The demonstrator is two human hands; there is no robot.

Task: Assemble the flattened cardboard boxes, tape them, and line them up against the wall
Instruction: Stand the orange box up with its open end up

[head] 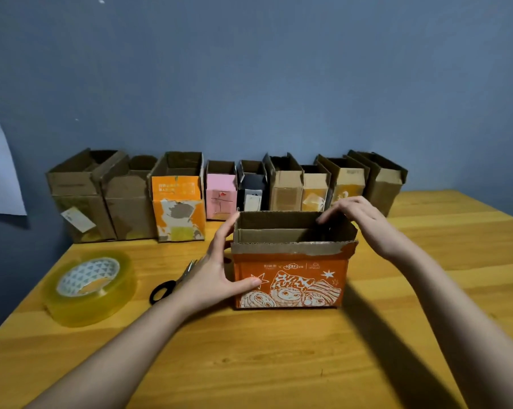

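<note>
An orange printed cardboard box stands upright and open-topped in the middle of the wooden table. My left hand clasps its left side, thumb on the front face and fingers up along the left wall. My right hand is over the box's top right corner, fingertips on the far rim. Several assembled boxes stand in a row against the blue wall.
A big roll of clear tape lies at the left of the table. Black-handled scissors lie between the tape and my left hand. A white sheet hangs on the wall at far left.
</note>
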